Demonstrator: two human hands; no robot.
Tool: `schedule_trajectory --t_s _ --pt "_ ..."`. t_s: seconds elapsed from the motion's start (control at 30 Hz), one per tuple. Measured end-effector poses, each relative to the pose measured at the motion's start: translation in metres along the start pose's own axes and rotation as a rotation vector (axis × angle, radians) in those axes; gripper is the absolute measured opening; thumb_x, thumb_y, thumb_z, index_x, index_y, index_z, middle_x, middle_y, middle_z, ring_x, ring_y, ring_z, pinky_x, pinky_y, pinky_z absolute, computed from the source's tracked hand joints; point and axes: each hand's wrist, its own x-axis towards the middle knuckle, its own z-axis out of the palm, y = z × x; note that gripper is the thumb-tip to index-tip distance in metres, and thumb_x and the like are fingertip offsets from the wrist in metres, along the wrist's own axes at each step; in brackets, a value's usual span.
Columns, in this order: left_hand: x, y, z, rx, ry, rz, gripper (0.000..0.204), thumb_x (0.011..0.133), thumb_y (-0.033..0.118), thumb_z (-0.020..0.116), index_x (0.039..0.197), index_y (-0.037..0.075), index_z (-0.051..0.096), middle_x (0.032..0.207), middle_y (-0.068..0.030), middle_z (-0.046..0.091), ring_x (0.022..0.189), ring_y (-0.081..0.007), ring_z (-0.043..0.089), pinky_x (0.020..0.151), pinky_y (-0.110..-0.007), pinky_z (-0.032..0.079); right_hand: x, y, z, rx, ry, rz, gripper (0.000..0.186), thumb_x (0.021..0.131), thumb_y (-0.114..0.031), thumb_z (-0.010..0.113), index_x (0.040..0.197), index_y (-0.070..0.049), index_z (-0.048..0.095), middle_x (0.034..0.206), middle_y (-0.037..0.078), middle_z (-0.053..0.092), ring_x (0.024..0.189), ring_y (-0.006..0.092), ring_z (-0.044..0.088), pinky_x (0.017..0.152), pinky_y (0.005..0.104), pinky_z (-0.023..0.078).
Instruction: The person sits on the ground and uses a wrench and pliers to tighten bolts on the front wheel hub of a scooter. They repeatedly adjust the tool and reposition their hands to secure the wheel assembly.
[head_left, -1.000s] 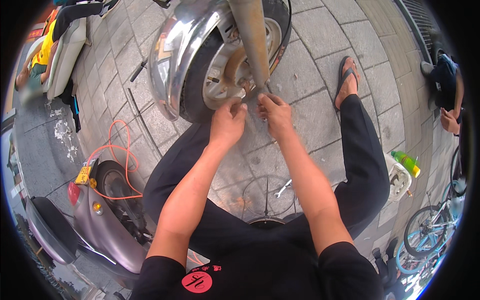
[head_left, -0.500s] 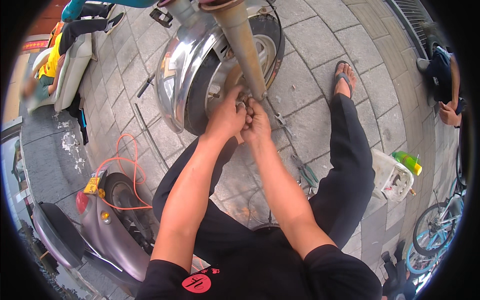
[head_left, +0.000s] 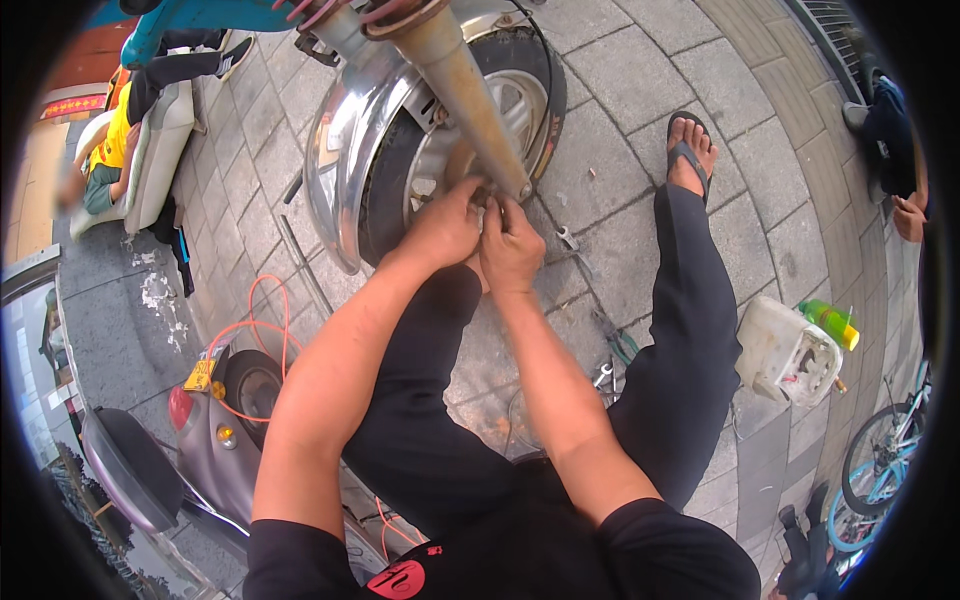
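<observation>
At the hub of a wheel with a black tyre (head_left: 385, 190), my left hand (head_left: 447, 225) and my right hand (head_left: 512, 245) are close together. A rusty fork tube (head_left: 470, 100) slants down, its lower end just above my fingers. The fingers of both hands are curled in and pinched near the axle. Whatever small part they grip is hidden by the fingers. A chrome mudguard (head_left: 335, 190) curves over the wheel's left side. On the paving right of my right hand lies a wrench (head_left: 567, 238).
Pliers (head_left: 622, 345) and another wrench (head_left: 603, 375) lie beside my right leg. Farther right are a cut-open white container (head_left: 765, 345) and a green bottle (head_left: 828, 322). An orange hose (head_left: 255, 325) loops by a purple scooter (head_left: 215, 455). A person reclines on a seat (head_left: 165, 150) at far left.
The view has shifted slightly. My right hand has turned, its back now showing more, and my left elbow has swung outward. Both hands stay at the hub.
</observation>
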Motion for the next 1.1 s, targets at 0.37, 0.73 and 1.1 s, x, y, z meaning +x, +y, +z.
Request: schedule_trajectory --t_s 0.37,0.73,1.1 --pt "-0.014 0.003 0.003 -0.038 0.085 0.131 0.050 0.099 0.008 0.052 0.149 0.008 0.054 0.133 -0.0296 0.066 0.124 -0.0467 0.064 0.105 -0.050 0.052 0.026 0.006 -0.011 -0.348 -0.048 -0.486 0.009 0.093 -0.016 0.073 0.101 -0.016 0.074 0.075 0.004 0.072 0.064 0.0275 0.071 0.056 0.0403 0.055" --pt "-0.018 0.003 0.003 -0.099 0.099 0.089 0.048 0.099 0.011 0.053 0.146 0.003 0.056 0.127 -0.0314 0.068 0.121 -0.0478 0.064 0.102 -0.050 0.052 0.033 0.010 -0.017 -0.368 -0.103 -0.568 0.011 0.090 -0.015 0.074 0.101 -0.014 0.073 0.072 0.005 0.069 0.062 0.0286 0.070 0.054 0.0409 0.053" --pt "-0.017 -0.008 0.012 -0.169 0.097 0.026 0.051 0.098 0.011 0.053 0.148 0.002 0.055 0.126 -0.0294 0.070 0.116 -0.0425 0.070 0.099 -0.044 0.054 0.057 -0.003 -0.026 -0.497 -0.354 -0.720 0.007 0.085 -0.011 0.068 0.089 -0.011 0.063 0.071 0.008 0.069 0.062 0.0305 0.071 0.053 0.0439 0.055"
